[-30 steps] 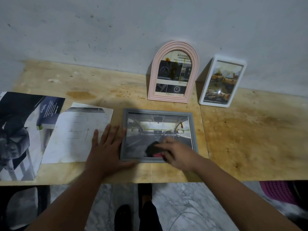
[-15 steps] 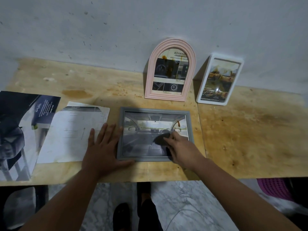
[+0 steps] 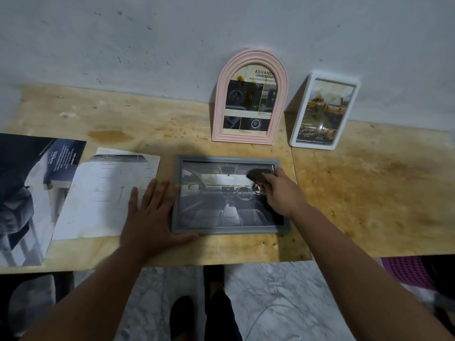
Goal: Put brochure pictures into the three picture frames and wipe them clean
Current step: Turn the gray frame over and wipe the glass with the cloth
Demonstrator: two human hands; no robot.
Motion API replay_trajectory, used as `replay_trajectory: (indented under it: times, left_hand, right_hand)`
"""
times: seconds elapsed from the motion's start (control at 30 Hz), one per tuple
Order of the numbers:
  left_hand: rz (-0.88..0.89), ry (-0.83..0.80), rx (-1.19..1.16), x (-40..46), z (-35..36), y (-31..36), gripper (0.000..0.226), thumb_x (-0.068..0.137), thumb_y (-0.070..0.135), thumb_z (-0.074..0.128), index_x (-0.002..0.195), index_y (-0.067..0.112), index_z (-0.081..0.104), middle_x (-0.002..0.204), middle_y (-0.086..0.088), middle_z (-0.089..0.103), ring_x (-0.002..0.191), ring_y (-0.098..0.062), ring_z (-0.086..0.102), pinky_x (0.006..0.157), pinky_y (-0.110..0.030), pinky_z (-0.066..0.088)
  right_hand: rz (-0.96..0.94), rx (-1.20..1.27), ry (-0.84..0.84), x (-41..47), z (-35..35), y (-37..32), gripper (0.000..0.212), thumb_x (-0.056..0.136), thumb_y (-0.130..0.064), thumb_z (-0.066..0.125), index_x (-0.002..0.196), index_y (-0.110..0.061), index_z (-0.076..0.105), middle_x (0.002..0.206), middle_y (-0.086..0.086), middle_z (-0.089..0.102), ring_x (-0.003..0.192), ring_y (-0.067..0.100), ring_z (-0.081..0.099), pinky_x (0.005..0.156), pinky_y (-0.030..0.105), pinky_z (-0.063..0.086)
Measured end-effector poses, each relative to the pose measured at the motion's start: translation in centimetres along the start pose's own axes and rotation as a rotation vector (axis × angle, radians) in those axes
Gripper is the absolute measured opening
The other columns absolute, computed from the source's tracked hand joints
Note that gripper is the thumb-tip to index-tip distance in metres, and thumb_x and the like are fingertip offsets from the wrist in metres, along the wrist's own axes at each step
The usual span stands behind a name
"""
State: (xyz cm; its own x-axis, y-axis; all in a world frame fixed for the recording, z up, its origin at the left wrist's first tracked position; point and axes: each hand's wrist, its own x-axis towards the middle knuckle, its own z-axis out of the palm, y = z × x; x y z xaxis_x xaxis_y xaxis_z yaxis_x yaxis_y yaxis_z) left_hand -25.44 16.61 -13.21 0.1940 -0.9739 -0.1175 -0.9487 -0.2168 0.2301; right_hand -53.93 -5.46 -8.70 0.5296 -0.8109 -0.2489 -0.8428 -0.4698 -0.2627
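Gray frame (image 3: 230, 232) flat, L hand (image 3: 150, 217) steadying, R hand (image 3: 280, 193) pressing cloth (image 3: 256, 175)

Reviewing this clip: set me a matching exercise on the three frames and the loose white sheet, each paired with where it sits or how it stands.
Things:
1. pink arched frame
2. white frame
3. grey frame
4. white sheet

Places:
A. lying flat, being wiped with a dark cloth
B. leaning on the wall, furthest right
C. flat on the table, partly under the left hand
D. upright against the wall, behind the flat frame

Pairs: 1-D, 2-B, 3-A, 4-C
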Motion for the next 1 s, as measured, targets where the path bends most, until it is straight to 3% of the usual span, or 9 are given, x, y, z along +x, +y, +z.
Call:
replay_trajectory:
  times: [0.13,0.3,0.4,0.47,0.57,0.7,0.87,0.93,1.0]
  left_hand:
    - [0.010,0.011,-0.008,0.0,0.0,-0.1,0.132,0.064,0.106,0.036,0.166,0.025,0.016,0.174,-0.008,0.013,0.161,-0.028,0.001,0.124,-0.067,0.007]
    - [0.018,0.010,-0.009,-0.1,-0.1,-0.1,0.130,0.067,0.105,0.034,0.166,0.023,0.014,0.174,-0.009,0.012,0.161,-0.029,0.002,0.124,-0.068,0.008]
    - [0.018,0.007,-0.008,-0.1,-0.2,-0.1,0.130,0.067,0.106,0.034,0.166,0.023,0.014,0.174,-0.009,0.012,0.161,-0.029,0.000,0.124,-0.067,0.007]
    - [0.012,0.004,-0.005,-0.1,-0.2,-0.1,0.131,0.066,0.106,0.034,0.166,0.024,0.013,0.174,-0.009,0.012,0.161,-0.028,-0.001,0.125,-0.067,0.006]
    - [0.009,0.007,-0.009,-0.1,-0.2,0.0,0.131,0.065,0.107,0.034,0.166,0.025,0.013,0.174,-0.008,0.012,0.161,-0.028,-0.001,0.125,-0.066,0.003]
    - [0.010,0.011,-0.011,-0.1,-0.1,0.0,0.132,0.065,0.107,0.034,0.166,0.024,0.013,0.174,-0.008,0.009,0.161,-0.028,-0.003,0.125,-0.066,0.003]
    - [0.011,0.007,-0.005,-0.1,-0.1,0.0,0.131,0.067,0.106,0.033,0.166,0.023,0.010,0.174,-0.008,0.007,0.161,-0.028,-0.003,0.124,-0.067,0.006]
    - [0.007,-0.001,-0.004,-0.1,-0.2,0.0,0.131,0.066,0.106,0.032,0.166,0.024,0.010,0.174,-0.008,0.008,0.161,-0.028,-0.004,0.124,-0.067,0.005]
    - [0.003,-0.003,-0.002,-0.1,-0.2,0.0,0.132,0.066,0.107,0.032,0.166,0.025,0.009,0.174,-0.007,0.007,0.161,-0.027,-0.005,0.125,-0.067,0.005]
  right_hand:
    - [-0.128,0.007,-0.041,-2.9,-0.1,-0.1,0.039,0.103,-0.024,0.048,0.141,-0.022,0.057,0.123,0.005,0.051,0.091,0.031,0.062,0.071,0.044,0.055]
    - [-0.274,0.235,-0.331,-5.5,-1.3,-1.3,0.036,0.101,-0.016,0.051,0.132,-0.028,0.065,0.114,-0.005,0.052,0.095,0.017,0.061,0.080,0.035,0.055]
    - [-0.142,0.236,-0.063,-2.0,-2.3,-0.5,0.035,0.100,-0.014,0.053,0.132,-0.023,0.065,0.111,-0.003,0.052,0.100,0.019,0.057,0.089,0.037,0.052]
    - [-0.026,0.082,0.100,0.2,-1.9,0.3,0.040,0.101,-0.022,0.053,0.140,-0.023,0.059,0.117,0.001,0.049,0.098,0.025,0.059,0.082,0.043,0.055]
    - [0.031,-0.116,0.059,0.3,-0.2,0.7,0.039,0.101,-0.027,0.051,0.139,-0.019,0.059,0.126,0.008,0.048,0.099,0.034,0.059,0.074,0.044,0.056]
    - [-0.099,-0.033,0.036,-3.7,0.8,0.3,0.037,0.101,-0.025,0.049,0.136,-0.021,0.061,0.119,0.004,0.050,0.091,0.030,0.059,0.065,0.042,0.054]
    - [-0.251,0.190,-0.247,-6.7,0.3,-1.0,0.037,0.099,-0.016,0.053,0.133,-0.022,0.066,0.120,0.000,0.054,0.102,0.022,0.060,0.084,0.039,0.054]
    - [-0.197,0.256,-0.168,-4.7,-0.8,-1.0,0.037,0.098,-0.014,0.052,0.131,-0.025,0.066,0.114,0.000,0.055,0.103,0.020,0.059,0.088,0.035,0.051]
    - [-0.067,0.181,0.053,-2.1,-1.1,-0.1,0.038,0.099,-0.016,0.052,0.136,-0.022,0.062,0.115,0.004,0.054,0.100,0.026,0.059,0.086,0.038,0.052]
